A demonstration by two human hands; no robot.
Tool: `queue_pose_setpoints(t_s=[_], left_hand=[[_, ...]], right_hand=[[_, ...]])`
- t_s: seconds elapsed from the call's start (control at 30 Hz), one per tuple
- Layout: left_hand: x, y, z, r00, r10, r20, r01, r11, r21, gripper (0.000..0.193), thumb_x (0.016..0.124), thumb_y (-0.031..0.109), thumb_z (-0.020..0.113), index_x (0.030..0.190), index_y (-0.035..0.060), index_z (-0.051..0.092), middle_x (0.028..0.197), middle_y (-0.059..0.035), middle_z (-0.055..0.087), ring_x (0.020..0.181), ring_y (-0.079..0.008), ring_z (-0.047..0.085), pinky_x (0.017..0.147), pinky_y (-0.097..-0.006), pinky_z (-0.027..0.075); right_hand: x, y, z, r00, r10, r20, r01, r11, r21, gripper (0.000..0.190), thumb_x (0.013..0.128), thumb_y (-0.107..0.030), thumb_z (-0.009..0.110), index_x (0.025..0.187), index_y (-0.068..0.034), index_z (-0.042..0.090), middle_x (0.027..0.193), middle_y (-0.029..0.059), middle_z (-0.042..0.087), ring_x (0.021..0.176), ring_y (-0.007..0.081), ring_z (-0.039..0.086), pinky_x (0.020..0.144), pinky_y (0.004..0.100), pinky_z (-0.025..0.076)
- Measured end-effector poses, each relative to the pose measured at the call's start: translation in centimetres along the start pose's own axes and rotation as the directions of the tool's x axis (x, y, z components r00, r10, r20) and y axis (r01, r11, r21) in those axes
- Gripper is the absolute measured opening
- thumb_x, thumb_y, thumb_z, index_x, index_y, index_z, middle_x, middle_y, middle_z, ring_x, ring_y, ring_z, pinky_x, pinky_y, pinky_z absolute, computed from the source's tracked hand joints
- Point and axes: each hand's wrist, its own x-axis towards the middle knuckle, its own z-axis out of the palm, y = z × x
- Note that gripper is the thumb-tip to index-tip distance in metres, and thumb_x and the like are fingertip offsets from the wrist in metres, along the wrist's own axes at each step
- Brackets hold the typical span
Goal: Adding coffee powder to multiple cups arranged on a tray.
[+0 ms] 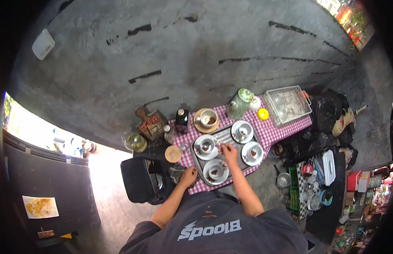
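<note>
A metal tray (196,166) on a red-and-white checked cloth (280,133) carries several white cups on saucers, with dark brown granules in them. My right hand (229,153) is over the tray's middle, fingers pinched beside the left upper cup (206,145); it seems to hold a small spoon, partly hidden by the fingers. My left hand (190,174) rests by a dark patterned cloth (176,173) at the tray's left; whether it grips the cloth is unclear. Beyond the tray, a larger cup (208,117) with white and brown contents stands on a round wooden board (203,129).
Behind the tray stand a glass jar (239,106), a yellow lid (263,114) and a wire-mesh basket (288,104). Bottles, a glass pitcher (134,142) and a wooden disc (173,154) lie left. An open black case (137,180) is near my left arm; a concrete wall rises behind.
</note>
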Motion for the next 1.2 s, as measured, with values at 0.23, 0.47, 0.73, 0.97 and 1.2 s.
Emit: queue_pose_setpoints(t_s=[0.23,0.47,0.73,0.97,1.2], left_hand=[[-0.3,0.4,-0.2,0.999,0.019,0.037,-0.018,1.000,-0.016,0.016,0.080,0.013,0.057,0.089,0.0006,0.059,0.084,-0.0173,0.064,0.080,-0.0318,0.062,0.070,-0.0398,0.049],[0.9,1.3,-0.8,0.997,-0.040,0.058,0.041,0.999,-0.017,0.018,0.080,0.014,0.057,0.092,0.0009,0.059,0.084,-0.0179,0.064,0.080,-0.0324,0.063,0.070,-0.0395,0.049],[1.1,2.6,0.3,0.990,-0.135,-0.047,0.134,0.991,-0.026,0.015,0.081,0.013,0.057,0.091,0.0017,0.059,0.083,-0.0167,0.065,0.078,-0.0315,0.064,0.068,-0.0392,0.049],[0.4,5.0,1.3,0.963,-0.247,-0.107,0.238,0.967,-0.092,0.017,0.083,0.015,0.056,0.093,0.0026,0.060,0.082,-0.0155,0.064,0.076,-0.0287,0.064,0.069,-0.0366,0.049],[3.1,8.5,1.1,0.937,-0.300,-0.180,0.274,0.949,-0.154,0.017,0.085,0.014,0.055,0.096,0.0006,0.059,0.080,-0.0145,0.064,0.074,-0.0249,0.063,0.066,-0.0339,0.048]], right_hand=[[-1.7,-1.7,-2.6,0.961,0.273,-0.048,-0.237,0.900,0.366,0.019,0.091,-0.018,0.050,0.097,-0.001,0.057,0.075,0.0029,0.055,0.065,0.0109,0.050,0.060,0.0238,0.041],[-2.2,-3.2,-5.4,0.937,0.349,-0.017,-0.299,0.825,0.479,0.027,0.092,-0.018,0.044,0.103,0.003,0.057,0.073,0.0051,0.055,0.060,0.0136,0.050,0.056,0.0266,0.042],[-0.6,-4.8,-6.7,0.925,0.373,0.073,-0.372,0.851,0.370,0.024,0.094,-0.021,0.047,0.103,-0.001,0.057,0.079,0.0050,0.059,0.065,0.0101,0.052,0.056,0.0223,0.041],[2.5,-5.7,-6.7,0.931,0.295,0.213,-0.340,0.914,0.223,0.022,0.094,-0.017,0.046,0.108,-0.003,0.057,0.084,0.0039,0.061,0.068,0.0085,0.053,0.062,0.0208,0.042],[7.1,-5.6,-4.8,0.932,0.248,0.265,-0.294,0.944,0.149,0.020,0.093,-0.012,0.048,0.106,0.001,0.058,0.085,0.0070,0.062,0.070,0.0118,0.056,0.064,0.0239,0.046]])
